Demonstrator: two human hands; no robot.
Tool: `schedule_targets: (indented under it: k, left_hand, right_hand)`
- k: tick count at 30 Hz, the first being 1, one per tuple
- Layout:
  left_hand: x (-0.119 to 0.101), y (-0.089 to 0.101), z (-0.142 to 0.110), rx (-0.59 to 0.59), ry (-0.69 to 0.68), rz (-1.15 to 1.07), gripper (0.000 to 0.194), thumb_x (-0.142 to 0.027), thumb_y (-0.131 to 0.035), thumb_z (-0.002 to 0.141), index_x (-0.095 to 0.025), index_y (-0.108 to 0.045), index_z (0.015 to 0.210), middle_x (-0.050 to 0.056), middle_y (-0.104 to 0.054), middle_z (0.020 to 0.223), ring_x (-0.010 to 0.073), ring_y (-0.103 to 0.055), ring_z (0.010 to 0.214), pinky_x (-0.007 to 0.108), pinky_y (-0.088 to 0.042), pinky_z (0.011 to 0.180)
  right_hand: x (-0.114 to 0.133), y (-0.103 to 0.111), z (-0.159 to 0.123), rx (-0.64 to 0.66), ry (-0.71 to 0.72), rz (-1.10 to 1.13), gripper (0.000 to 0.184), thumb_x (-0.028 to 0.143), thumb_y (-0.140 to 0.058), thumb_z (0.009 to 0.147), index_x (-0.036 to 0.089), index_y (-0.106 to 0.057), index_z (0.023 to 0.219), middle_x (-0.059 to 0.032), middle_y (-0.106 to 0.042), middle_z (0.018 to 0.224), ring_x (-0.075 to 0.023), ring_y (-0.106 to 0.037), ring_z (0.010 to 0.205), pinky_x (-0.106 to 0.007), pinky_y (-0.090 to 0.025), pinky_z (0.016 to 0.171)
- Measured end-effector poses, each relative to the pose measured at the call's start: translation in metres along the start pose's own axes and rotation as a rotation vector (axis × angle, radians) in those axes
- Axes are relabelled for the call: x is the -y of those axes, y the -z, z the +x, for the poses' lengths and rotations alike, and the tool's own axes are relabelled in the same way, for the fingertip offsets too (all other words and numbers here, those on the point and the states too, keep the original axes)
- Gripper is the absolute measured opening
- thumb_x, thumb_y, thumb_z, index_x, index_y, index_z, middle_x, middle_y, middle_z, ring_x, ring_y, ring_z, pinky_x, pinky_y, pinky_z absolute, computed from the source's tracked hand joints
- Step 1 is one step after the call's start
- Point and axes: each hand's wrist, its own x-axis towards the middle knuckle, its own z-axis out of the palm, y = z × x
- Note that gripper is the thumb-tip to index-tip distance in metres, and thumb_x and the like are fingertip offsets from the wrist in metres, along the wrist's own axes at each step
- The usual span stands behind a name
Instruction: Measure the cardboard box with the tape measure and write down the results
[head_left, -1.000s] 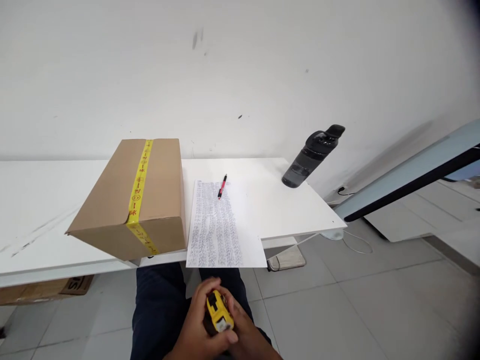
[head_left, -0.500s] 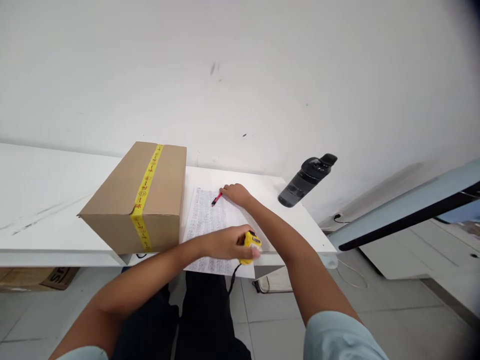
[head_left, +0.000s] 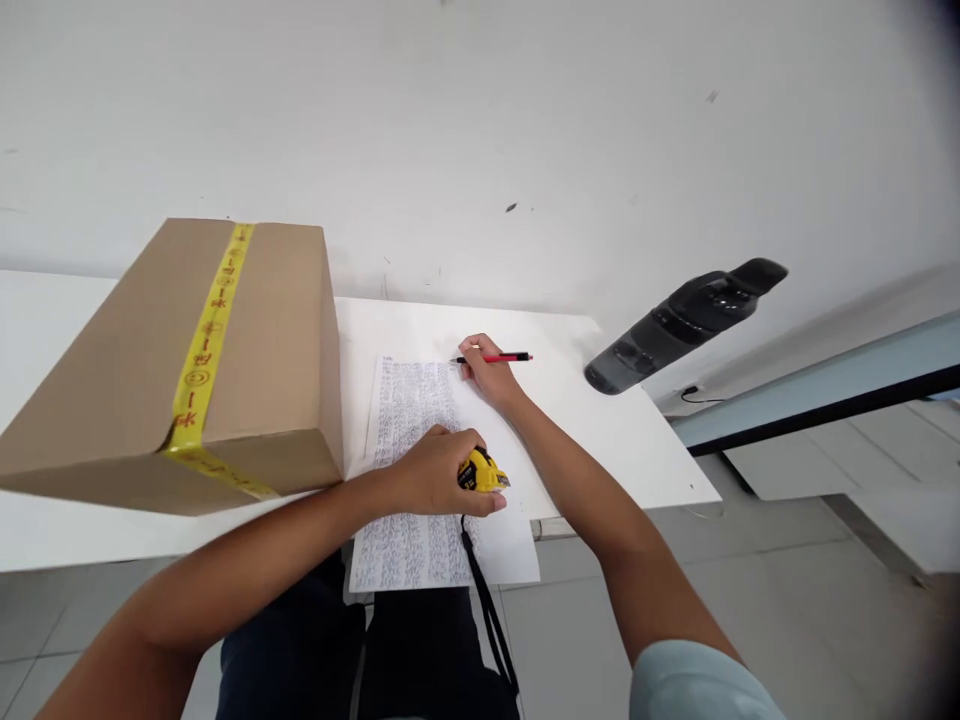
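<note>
My left hand (head_left: 442, 472) is closed around a yellow and black tape measure (head_left: 484, 470), resting over the lower part of the paper. A black wrist strap (head_left: 487, 610) dangles from the tape measure past the table's front edge. Between the fingers of my right hand (head_left: 486, 372) is a red and black pen (head_left: 502, 357), its tip at the upper part of the paper. The paper (head_left: 412, 400) carries dense rows of handwriting down its left side, with a blank strip on the right. Its lower end sticks out over the table edge.
A cardboard box (head_left: 262, 330) sealed with yellow printed tape (head_left: 206, 340) stands left of the paper. A dark bottle (head_left: 675, 325) stands at the right end of the white table (head_left: 600, 440). The wall (head_left: 450, 150) runs directly behind.
The pen has turned in my right hand, its tip now at the paper and its other end pointing right. The view has moved closer to the table. My left hand still holds the tape measure.
</note>
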Motion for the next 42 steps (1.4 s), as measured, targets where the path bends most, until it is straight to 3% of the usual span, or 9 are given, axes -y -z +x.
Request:
schedule_targets:
  k: [3, 5, 12, 34, 42]
  left_hand:
    - [0.001, 0.001, 0.001, 0.045, 0.019, -0.019, 0.059, -0.067, -0.075, 0.068, -0.022, -0.058, 0.103, 0.006, -0.065, 0.089, 0.0322, -0.054, 0.104, 0.038, -0.045, 0.08]
    - [0.002, 0.002, 0.0, 0.056, 0.026, -0.046, 0.059, -0.067, -0.075, 0.068, -0.023, -0.058, 0.103, 0.006, -0.065, 0.091, 0.0322, -0.053, 0.105, 0.037, -0.045, 0.077]
    - [0.006, 0.001, 0.001, 0.042, 0.02, -0.091, 0.058, -0.067, -0.075, 0.069, -0.022, -0.057, 0.1, 0.005, -0.064, 0.092, 0.0301, -0.053, 0.101, 0.038, -0.043, 0.08]
    - [0.01, -0.003, 0.002, 0.088, -0.036, -0.053, 0.059, -0.07, -0.073, 0.07, -0.024, -0.055, 0.102, 0.003, -0.066, 0.092, 0.0309, -0.057, 0.101, 0.042, -0.045, 0.083]
    - [0.012, -0.006, 0.004, 0.055, -0.059, -0.03, 0.058, -0.069, -0.074, 0.069, -0.023, -0.056, 0.098, 0.002, -0.065, 0.089, 0.0279, -0.056, 0.094, 0.044, -0.044, 0.087]
  right_hand:
    - [0.001, 0.004, 0.003, 0.089, -0.02, 0.07, 0.042, 0.048, -0.073, 0.079, 0.022, -0.064, 0.11, 0.0021, -0.07, 0.076, -0.0107, -0.051, 0.056, -0.028, -0.048, 0.06]
    - [0.001, 0.008, 0.004, 0.125, -0.028, 0.081, 0.043, 0.046, -0.078, 0.074, 0.019, -0.07, 0.108, 0.0007, -0.07, 0.076, -0.0108, -0.052, 0.056, -0.03, -0.049, 0.06]
    - [-0.004, 0.006, 0.0, 0.0, -0.044, 0.004, 0.015, 0.032, -0.067, 0.079, 0.018, -0.068, 0.076, 0.0011, -0.062, 0.058, -0.0137, -0.054, 0.057, -0.029, -0.041, 0.057]
    - [0.005, 0.006, 0.001, 0.061, -0.098, -0.061, 0.016, 0.034, -0.064, 0.076, 0.018, -0.064, 0.073, 0.0032, -0.056, 0.054, -0.0101, -0.041, 0.05, -0.027, -0.03, 0.05]
    - [0.004, 0.008, 0.001, 0.071, -0.101, -0.044, 0.015, 0.032, -0.065, 0.076, 0.018, -0.065, 0.073, 0.0047, -0.051, 0.053, -0.0099, -0.04, 0.05, -0.026, -0.029, 0.05]
